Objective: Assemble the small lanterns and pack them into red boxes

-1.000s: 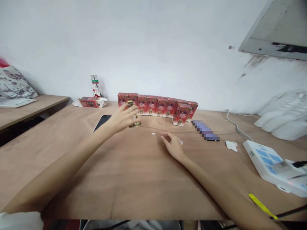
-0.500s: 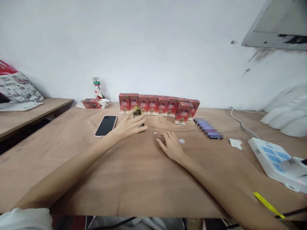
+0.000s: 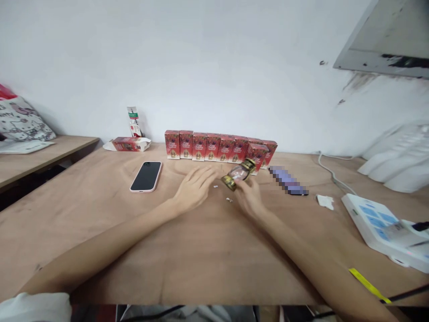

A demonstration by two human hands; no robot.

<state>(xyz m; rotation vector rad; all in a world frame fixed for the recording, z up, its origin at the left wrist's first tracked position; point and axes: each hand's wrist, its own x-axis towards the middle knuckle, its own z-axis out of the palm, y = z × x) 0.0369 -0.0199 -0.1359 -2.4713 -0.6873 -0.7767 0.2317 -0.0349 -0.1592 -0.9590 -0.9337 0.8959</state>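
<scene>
My right hand (image 3: 250, 197) grips a small black-and-gold lantern (image 3: 238, 173) with a clear middle, tilted on its side above the table. To its left, my left hand (image 3: 196, 188) is stretched out with fingers extended and nothing in it, close to the table top. Small white scraps (image 3: 229, 200) lie on the wood between the hands. Behind them stands a row of red printed boxes (image 3: 212, 146) along the wall. One red box (image 3: 257, 154) stands forward of the row at its right end, partly covered by the lantern.
A phone (image 3: 146, 177) lies left of my left hand, and a blurred purple item (image 3: 287, 180) lies on the right. An opened red box (image 3: 129, 144) is at the back left. A white power strip (image 3: 372, 223), a crumpled tissue (image 3: 325, 202) and a yellow strip (image 3: 368, 285) are on the right.
The lantern has passed from my left hand to my right and now tilts sideways. My left hand has let go and come lower. My right hand has risen off the table around the lantern.
</scene>
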